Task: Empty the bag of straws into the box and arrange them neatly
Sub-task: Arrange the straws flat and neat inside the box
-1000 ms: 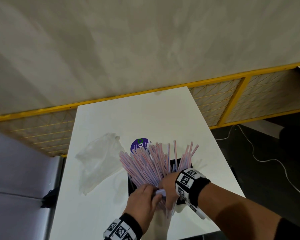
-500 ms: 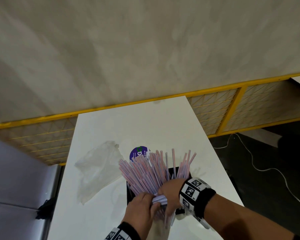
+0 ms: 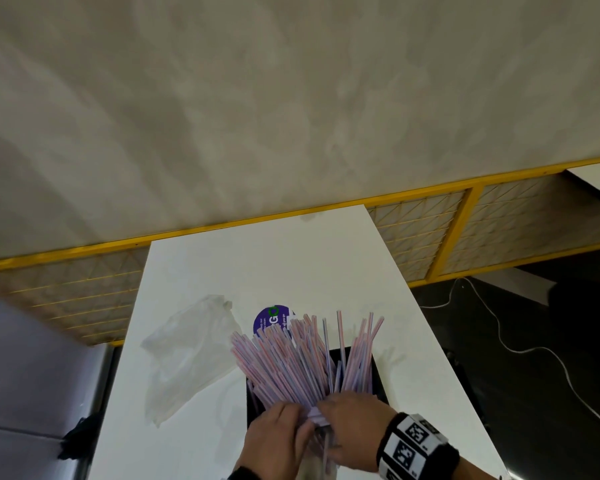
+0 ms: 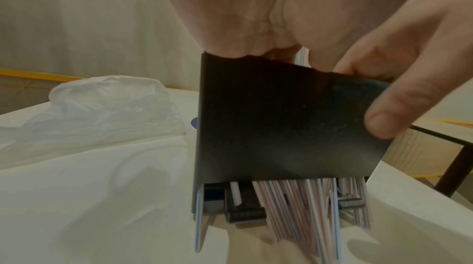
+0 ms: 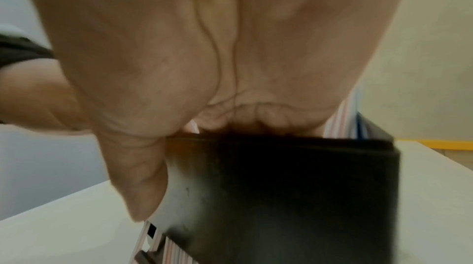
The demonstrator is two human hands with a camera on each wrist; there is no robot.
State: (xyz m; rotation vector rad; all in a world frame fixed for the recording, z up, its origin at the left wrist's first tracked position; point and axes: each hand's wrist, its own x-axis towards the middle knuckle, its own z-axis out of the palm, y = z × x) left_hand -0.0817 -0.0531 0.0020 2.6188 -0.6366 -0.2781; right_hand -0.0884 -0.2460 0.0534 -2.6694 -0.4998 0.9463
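Note:
Pink, white and blue striped straws (image 3: 302,362) fan out away from me from a black box (image 3: 378,372) on the white table (image 3: 291,258). My left hand (image 3: 288,424) and right hand (image 3: 336,410) meet at the box's near edge, curled round the near ends of the straws. In the left wrist view the left hand (image 4: 256,25) reaches over the box (image 4: 281,126) rim, its thumb (image 4: 399,110) on the outer wall. Straw ends (image 4: 302,211) poke out of a slot at the box's foot. The right hand (image 5: 204,56) reaches over the rim likewise. The empty clear bag (image 3: 191,355) lies crumpled to the left.
A round purple sticker (image 3: 271,318) lies on the table just beyond the straws. A yellow-framed mesh fence (image 3: 430,230) runs behind the table. A white cable (image 3: 520,351) trails over the dark floor on the right. The table's near edge is just below my hands.
Both hands have closed in tighter on the near ends of the straws at the box's near edge. The fan of straws and the bag have stayed put.

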